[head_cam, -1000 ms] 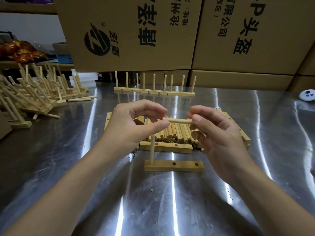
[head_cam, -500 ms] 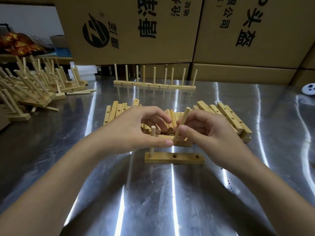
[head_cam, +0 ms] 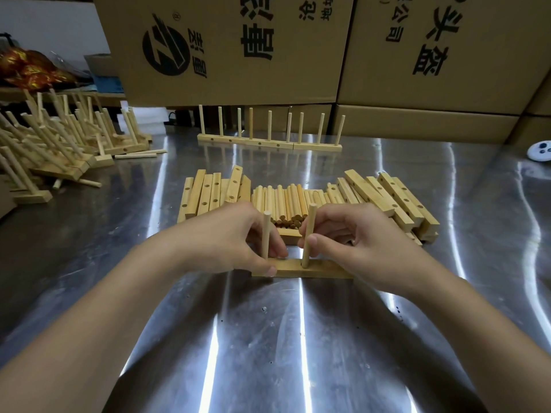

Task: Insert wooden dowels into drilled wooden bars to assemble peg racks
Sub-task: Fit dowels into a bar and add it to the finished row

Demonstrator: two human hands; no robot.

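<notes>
A drilled wooden bar (head_cam: 293, 268) lies flat on the steel table in front of me. One dowel (head_cam: 266, 231) stands upright in its left hole. My left hand (head_cam: 235, 236) grips the bar's left end, thumb on its front face, fingers behind. My right hand (head_cam: 351, 234) pinches a second dowel (head_cam: 310, 222), which stands nearly upright with its lower end in the bar's middle hole. The bar's right end is hidden under my right hand. Behind my hands lies a heap of loose dowels (head_cam: 286, 201).
Stacks of drilled bars (head_cam: 208, 193) and more bars (head_cam: 396, 198) flank the dowel heap. Finished racks (head_cam: 268, 141) stand further back, and a pile of racks (head_cam: 59, 138) lies at the far left. Cardboard boxes (head_cam: 357, 55) wall off the rear. A white device (head_cam: 539, 152) sits far right.
My right hand has swung the second dowel from horizontal to upright and lowered its end into the bar's middle hole. My left hand has dropped onto the bar's left end.
</notes>
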